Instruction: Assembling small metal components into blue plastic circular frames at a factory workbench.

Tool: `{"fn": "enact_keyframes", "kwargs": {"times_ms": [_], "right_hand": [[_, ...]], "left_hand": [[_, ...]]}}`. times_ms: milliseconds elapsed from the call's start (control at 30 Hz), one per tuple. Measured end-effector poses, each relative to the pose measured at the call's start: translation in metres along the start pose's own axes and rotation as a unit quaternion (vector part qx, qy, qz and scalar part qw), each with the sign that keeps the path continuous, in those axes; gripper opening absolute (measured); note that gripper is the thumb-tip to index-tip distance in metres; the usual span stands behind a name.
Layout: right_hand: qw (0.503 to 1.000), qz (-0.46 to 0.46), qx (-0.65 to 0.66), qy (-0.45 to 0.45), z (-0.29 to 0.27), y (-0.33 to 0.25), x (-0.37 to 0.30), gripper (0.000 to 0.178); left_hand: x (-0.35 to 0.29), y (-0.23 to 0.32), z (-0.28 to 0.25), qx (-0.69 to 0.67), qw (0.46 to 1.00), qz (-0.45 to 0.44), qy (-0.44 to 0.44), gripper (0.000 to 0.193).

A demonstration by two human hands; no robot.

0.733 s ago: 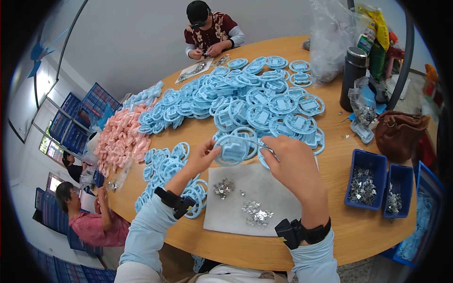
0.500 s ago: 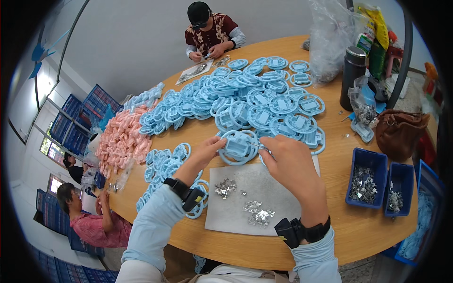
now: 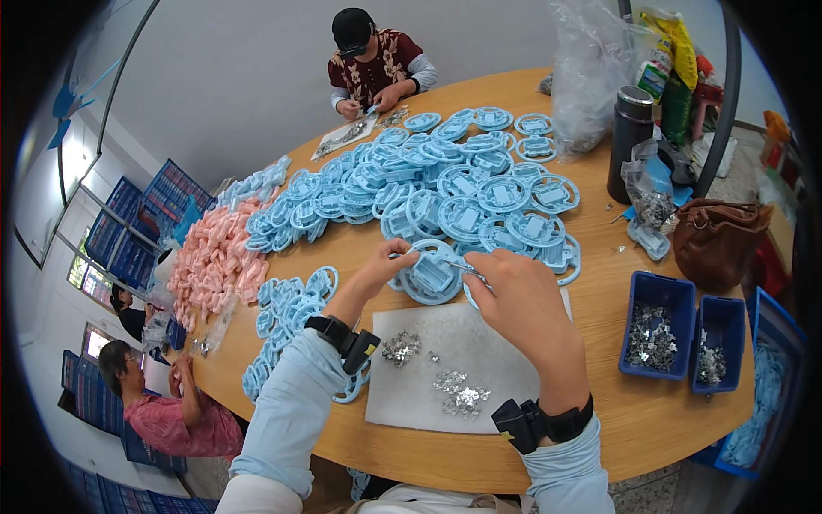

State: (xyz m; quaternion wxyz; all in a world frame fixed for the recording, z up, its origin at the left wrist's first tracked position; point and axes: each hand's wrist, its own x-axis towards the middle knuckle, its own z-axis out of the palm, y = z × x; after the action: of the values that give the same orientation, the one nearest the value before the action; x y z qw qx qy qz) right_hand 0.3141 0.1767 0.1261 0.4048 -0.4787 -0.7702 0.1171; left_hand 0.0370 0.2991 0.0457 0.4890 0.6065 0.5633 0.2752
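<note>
My left hand (image 3: 382, 264) pinches the left rim of a light-blue round plastic part (image 3: 431, 274), which has a raised rectangular housing in its middle. The part is tilted up above the far edge of a white mat (image 3: 514, 403). In my right hand (image 3: 522, 291) is a pair of metal tweezers (image 3: 467, 269), their tips at the part's right side. Whether the tips hold a small piece is too small to tell. On the mat lie two heaps of small shiny metal pieces (image 3: 462, 396), with a few loose ones between them.
A large pile of blue round parts (image 3: 462, 218) lies beyond my hands, with pink parts (image 3: 218, 257) to its left. More blue parts (image 3: 278, 321) lie left of the mat. Blue bins (image 3: 658, 325) of metal pieces and a dark thermos (image 3: 631, 141) stand right. Co-workers (image 3: 377, 64) sit around.
The whole view has shifted slightly. The blue part has turned a little in my left hand, and the tweezers stay at its right side.
</note>
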Motion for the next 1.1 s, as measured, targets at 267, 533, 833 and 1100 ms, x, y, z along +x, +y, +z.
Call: {"fn": "enact_keyframes", "kwargs": {"times_ms": [267, 533, 833, 1100], "right_hand": [[1.000, -0.003, 0.009, 0.000, 0.001, 0.002, 0.000, 0.014], [1.000, 0.008, 0.021, 0.000, 0.008, 0.004, 0.001, 0.014], [0.997, 0.047, -0.014, -0.052, 0.007, 0.005, 0.004, 0.019], [0.999, 0.025, -0.024, -0.032, 0.009, 0.003, 0.001, 0.013]], "left_hand": [[-0.103, 0.000, -0.090, -0.203, 0.957, 0.111, 0.177, 0.030], [-0.241, -0.109, -0.244, -0.095, 0.928, -0.053, 0.357, 0.028], [-0.090, -0.032, -0.135, 0.141, 0.932, 0.084, 0.325, 0.040], [0.042, -0.037, -0.027, -0.072, 0.976, -0.124, 0.165, 0.025]]}}
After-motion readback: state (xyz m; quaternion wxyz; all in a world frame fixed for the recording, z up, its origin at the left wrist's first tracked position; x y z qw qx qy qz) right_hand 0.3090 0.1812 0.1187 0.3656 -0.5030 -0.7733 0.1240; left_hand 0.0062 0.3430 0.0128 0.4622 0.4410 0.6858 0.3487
